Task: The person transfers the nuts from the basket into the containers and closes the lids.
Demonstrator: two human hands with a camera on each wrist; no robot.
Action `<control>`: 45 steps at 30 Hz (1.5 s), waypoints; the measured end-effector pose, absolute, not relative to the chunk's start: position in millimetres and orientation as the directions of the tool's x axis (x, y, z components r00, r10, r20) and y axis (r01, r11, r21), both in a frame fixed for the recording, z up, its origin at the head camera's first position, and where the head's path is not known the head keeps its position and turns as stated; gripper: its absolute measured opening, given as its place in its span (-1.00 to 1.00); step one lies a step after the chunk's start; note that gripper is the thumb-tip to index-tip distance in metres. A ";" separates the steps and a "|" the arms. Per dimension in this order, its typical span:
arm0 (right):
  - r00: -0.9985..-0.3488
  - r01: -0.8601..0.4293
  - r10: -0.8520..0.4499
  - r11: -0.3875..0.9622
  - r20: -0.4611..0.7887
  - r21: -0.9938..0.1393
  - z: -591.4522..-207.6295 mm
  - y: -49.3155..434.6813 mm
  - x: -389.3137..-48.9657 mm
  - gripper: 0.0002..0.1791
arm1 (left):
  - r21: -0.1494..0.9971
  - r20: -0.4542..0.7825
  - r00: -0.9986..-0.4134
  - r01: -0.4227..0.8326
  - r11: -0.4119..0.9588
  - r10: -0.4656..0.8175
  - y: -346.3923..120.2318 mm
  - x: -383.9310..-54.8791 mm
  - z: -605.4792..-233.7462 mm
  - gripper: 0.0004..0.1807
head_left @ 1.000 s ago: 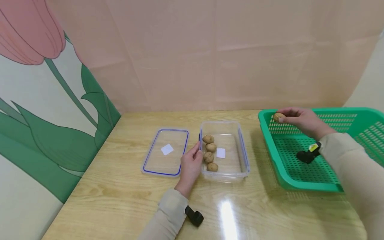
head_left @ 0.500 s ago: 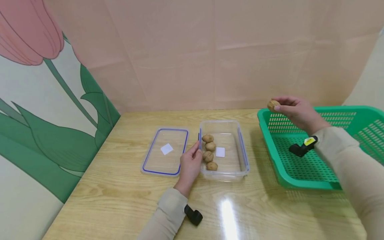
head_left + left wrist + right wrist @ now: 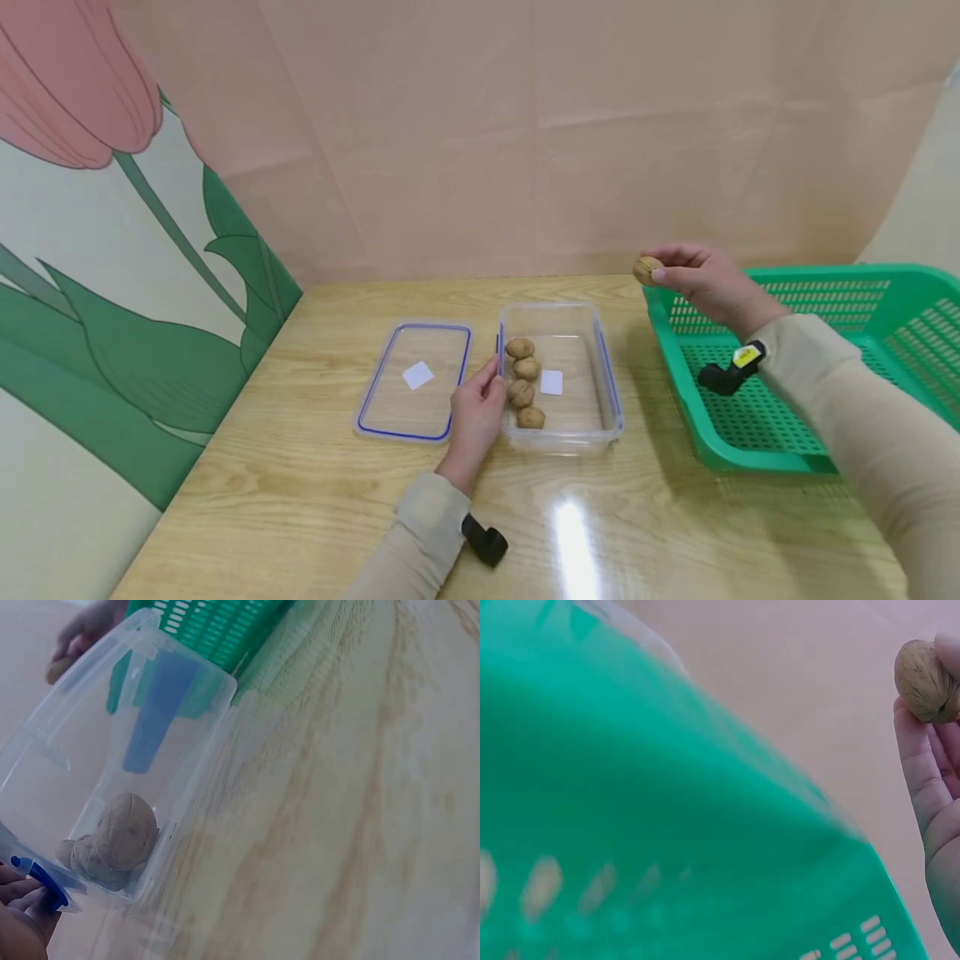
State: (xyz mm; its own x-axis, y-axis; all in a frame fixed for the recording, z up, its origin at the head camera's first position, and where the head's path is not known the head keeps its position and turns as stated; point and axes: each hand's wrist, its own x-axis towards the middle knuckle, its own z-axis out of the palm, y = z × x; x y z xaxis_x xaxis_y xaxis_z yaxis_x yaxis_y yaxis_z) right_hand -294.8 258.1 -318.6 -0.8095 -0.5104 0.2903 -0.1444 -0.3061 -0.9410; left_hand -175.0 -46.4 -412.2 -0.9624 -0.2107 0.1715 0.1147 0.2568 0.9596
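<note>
My right hand (image 3: pixel 708 283) pinches a walnut (image 3: pixel 647 271) between thumb and fingers, above the left rim of a green basket (image 3: pixel 667 358). The right wrist view shows this walnut (image 3: pixel 922 681) at the fingertips. My left hand (image 3: pixel 477 412) holds the left side of a clear plastic container (image 3: pixel 585 433), its fingers by a blue flap (image 3: pixel 46 883) in the left wrist view. Inside the container, several walnuts (image 3: pixel 527 368) lie in a row along the left wall, beside a white square (image 3: pixel 551 382).
A clear lid (image 3: pixel 397 421) with a blue seal and a white square lies flat left of the container. The basket stands to the right on the wooden table (image 3: pixel 315 492). A pinkish sheet (image 3: pixel 420 167) hangs behind the table.
My right hand has risen with the walnut from inside the basket's left end and moved left, to just over its rim. The left hand and the container stay where they were.
</note>
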 end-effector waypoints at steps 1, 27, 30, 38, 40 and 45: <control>-0.805 -0.141 -0.517 -0.310 0.291 -0.940 -318.3 254.9 -294.1 -0.61 | 0.959 0.172 -0.962 0.114 0.260 -0.211 -46.4 -174.6 -412.6 -0.58; -0.818 -0.233 -0.563 0.138 0.117 -0.963 -320.1 160.3 -280.7 -0.70 | 0.965 0.158 -0.967 0.107 0.241 -0.201 -45.3 -174.3 -411.9 -0.58; -0.804 -0.246 -0.586 0.168 0.104 -0.955 -323.3 152.3 -280.8 -0.64 | 0.965 0.155 -0.967 0.103 0.242 -0.203 -45.4 -175.1 -411.9 -0.57; -0.768 -0.245 -0.639 0.231 0.043 -0.942 -329.4 133.8 -277.9 -0.61 | 0.966 0.152 -0.968 0.102 0.238 -0.201 -45.2 -175.6 -411.6 -0.58; -0.758 -0.240 -0.652 0.245 0.024 -0.939 -331.1 129.8 -277.6 -0.62 | 0.965 0.158 -0.968 0.108 0.240 -0.197 -45.2 -175.5 -411.6 -0.58; -0.728 -0.234 -0.686 0.275 -0.020 -0.933 -336.3 121.6 -277.4 -0.65 | 0.959 0.190 -0.963 0.140 0.248 -0.190 -45.4 -175.3 -411.4 -0.59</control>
